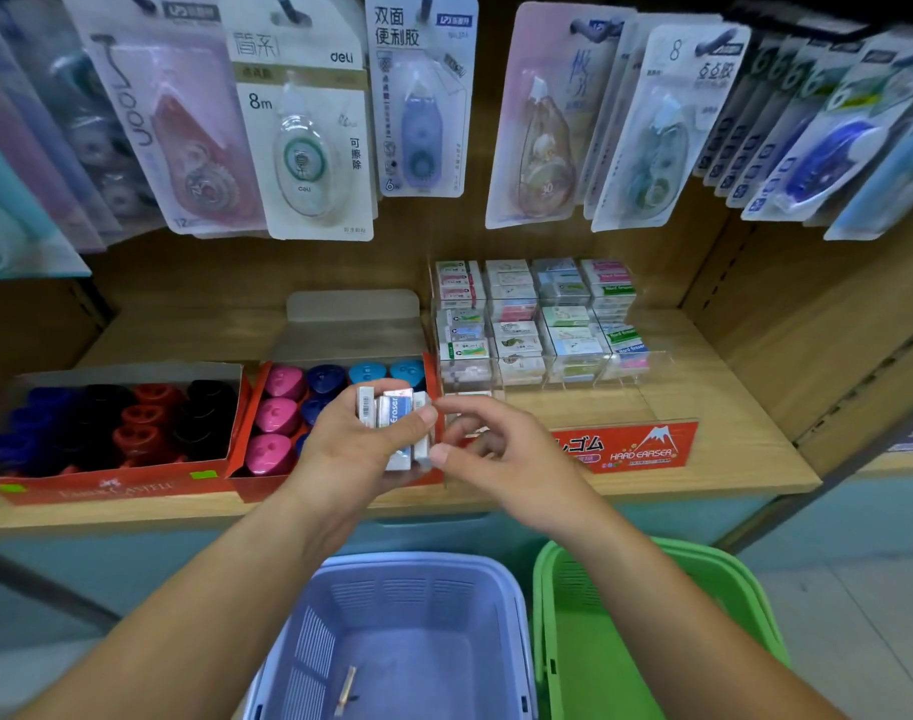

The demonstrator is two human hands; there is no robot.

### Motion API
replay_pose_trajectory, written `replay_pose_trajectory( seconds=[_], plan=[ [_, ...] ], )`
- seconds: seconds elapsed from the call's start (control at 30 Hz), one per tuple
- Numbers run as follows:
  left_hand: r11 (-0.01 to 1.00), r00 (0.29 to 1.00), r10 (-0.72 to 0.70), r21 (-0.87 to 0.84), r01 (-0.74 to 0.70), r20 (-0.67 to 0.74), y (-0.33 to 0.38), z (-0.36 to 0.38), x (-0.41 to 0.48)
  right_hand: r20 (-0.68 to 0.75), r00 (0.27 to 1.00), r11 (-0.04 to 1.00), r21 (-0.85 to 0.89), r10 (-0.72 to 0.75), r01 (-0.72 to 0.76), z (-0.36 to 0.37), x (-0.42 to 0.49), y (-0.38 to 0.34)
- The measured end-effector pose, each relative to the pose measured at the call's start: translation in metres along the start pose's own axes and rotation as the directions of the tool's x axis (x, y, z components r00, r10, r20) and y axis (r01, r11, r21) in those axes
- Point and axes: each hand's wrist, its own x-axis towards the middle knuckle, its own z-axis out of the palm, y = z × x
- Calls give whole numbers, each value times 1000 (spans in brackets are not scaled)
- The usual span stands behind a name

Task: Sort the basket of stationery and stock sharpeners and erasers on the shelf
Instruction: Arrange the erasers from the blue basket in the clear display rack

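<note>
The fingers of our left hand (350,449) grip a stack of white, paper-sleeved rectangular erasers (398,413) above the red cardboard tray of glossy teardrop sharpeners (282,410). Our right hand (501,454) bends loosely beside them, holding nothing, before the clear acrylic eraser rack (540,324) on the wooden shelf (714,407).

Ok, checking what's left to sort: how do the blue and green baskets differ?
The blue basket is pale lilac-blue; the green basket is bright green. The blue basket holds one small stick-like item; the green basket's visible part shows nothing. The blue basket sits to the left; the green basket, on the right, is partly behind the right forearm. Both are slotted plastic, below the shelf.
</note>
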Motion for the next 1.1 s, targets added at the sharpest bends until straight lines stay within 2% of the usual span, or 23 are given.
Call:
replay_pose_trajectory(
  seconds=[0.2,0.33,0.5,0.63,0.73,0.8,0.87,1.0,1.1],
  plan=[
    [999,995,-33,-28,36,96,4,0,-12,-24,1000,999,51,-15,16,4,-7,-4],
    [997,990,-46,-55,54,134,2,2,-18,-91,996,993,115,3,8,3,-10,-9],
    [996,992,-49,-70,58,116,3,2,-18,-134,987,924,382,86,-29,-1,-15,-15],
    [998,996,-67,-9,68,55,1,-1,-15,-170,973,880,471,157,-59,-10,-16,-10],
    [997,997,-71,31,70,29,-2,-3,-12,-248,941,862,501,229,-77,-25,-13,-3],
    [996,998,-66,59,65,18,-3,-2,-10,-309,912,878,469,270,-101,-42,-5,2],
    [995,999,-47,92,47,2,-3,-1,-8,-405,876,936,327,262,-129,-62,9,5],
    [996,999,-32,85,32,-2,-2,7,-5,-542,827,986,31,153,-163,-91,48,3],
    [996,999,-38,78,36,17,-1,12,-3,-552,833,949,-241,36,-201,-96,80,12]
  ],
)
